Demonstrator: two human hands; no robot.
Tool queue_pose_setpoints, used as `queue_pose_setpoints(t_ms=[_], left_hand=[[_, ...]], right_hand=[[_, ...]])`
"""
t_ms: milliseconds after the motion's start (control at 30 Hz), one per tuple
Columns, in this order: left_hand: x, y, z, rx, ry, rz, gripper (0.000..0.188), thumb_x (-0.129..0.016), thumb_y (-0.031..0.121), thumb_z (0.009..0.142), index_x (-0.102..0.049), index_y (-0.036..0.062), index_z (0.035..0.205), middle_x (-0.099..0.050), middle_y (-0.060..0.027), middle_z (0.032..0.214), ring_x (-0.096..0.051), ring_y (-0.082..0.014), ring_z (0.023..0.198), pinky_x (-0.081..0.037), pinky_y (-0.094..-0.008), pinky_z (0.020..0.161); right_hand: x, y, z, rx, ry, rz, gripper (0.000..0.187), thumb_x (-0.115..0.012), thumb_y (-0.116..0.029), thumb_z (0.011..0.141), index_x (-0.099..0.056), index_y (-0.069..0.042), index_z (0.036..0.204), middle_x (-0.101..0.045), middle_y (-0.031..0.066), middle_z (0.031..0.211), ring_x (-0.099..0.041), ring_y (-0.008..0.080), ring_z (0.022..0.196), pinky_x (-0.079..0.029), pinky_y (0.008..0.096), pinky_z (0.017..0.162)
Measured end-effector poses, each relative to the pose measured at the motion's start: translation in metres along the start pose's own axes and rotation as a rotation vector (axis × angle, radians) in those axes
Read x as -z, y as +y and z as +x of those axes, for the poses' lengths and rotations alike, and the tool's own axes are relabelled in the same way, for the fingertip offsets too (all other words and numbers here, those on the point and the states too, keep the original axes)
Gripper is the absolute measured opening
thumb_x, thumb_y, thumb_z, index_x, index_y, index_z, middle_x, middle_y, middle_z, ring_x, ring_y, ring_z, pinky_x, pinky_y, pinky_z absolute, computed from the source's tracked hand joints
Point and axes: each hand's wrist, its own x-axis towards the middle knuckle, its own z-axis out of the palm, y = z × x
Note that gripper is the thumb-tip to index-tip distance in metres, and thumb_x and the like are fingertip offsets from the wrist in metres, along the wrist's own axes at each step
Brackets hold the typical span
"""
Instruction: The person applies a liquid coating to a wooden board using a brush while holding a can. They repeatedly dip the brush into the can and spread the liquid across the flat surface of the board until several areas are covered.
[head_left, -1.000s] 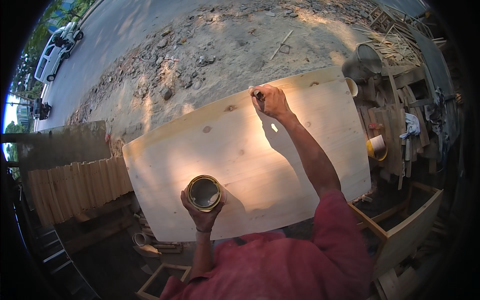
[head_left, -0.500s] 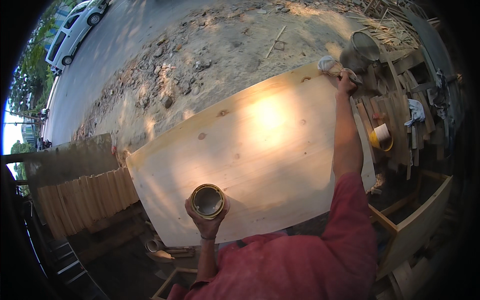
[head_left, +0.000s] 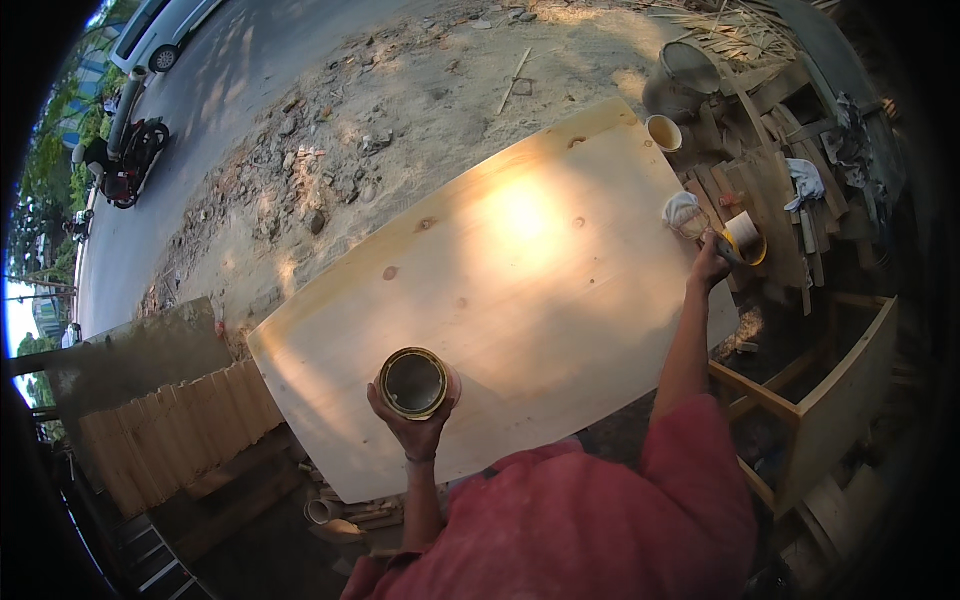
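Observation:
My left hand [head_left: 420, 434] is wrapped round an open metal can [head_left: 413, 384] with a gold rim, held upright over the near left part of a large pale wooden board [head_left: 480, 310]. Some liquid seems to lie inside the can. At the board's right edge, my right hand [head_left: 709, 262] is closed on the dark handle of a brush-like applicator. Its head [head_left: 684, 213] looks wrapped in whitish cloth and lies over the board's edge; whether it touches the wood I cannot tell.
Beside my right hand is a yellow ring-shaped thing with a white roll [head_left: 743, 228]. Beyond the far right corner stand a white cup [head_left: 663, 132] and a grey bucket [head_left: 688, 70]. A wooden frame [head_left: 835, 400] is at right, stacked wood strips [head_left: 180, 430] at left. A motorcycle [head_left: 140, 160] is on the road.
My right hand has come nearer along the board's right edge with the applicator, uncovering the white cup. The motorcycle has come into view. My left hand still holds the can.

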Motion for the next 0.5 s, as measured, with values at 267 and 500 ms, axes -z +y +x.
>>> queue_pose_setpoints(t_ms=[267, 500], left_hand=[[0.000, 0.006, 0.006, 0.061, 0.067, -0.086, 0.136, -0.099, 0.036, 0.062, -0.008, 0.0015, 0.158, -0.034, -0.0181, 0.152, -0.041, -0.0321, 0.140, -0.036, -0.0493, 0.116], [0.007, 0.002, 0.000, 0.118, 0.083, -0.100, 0.137, -0.100, 0.034, 0.061, -0.008, 0.0017, 0.158, -0.036, -0.0179, 0.151, -0.042, -0.0320, 0.139, -0.037, -0.0481, 0.116]], right_hand=[[0.102, -0.071, 0.005, 0.466, -0.085, -1.071, 0.029, -0.074, -0.031, 0.086, -0.073, -0.005, 0.100, -0.075, 0.0191, 0.090, -0.074, 0.0361, 0.088, -0.058, 0.0489, 0.071], [-0.101, -0.090, -0.024, 0.573, -0.220, -0.939, 0.032, -0.064, -0.034, 0.087, -0.072, -0.003, 0.082, -0.072, 0.0231, 0.082, -0.071, 0.0448, 0.084, -0.057, 0.0534, 0.078]])
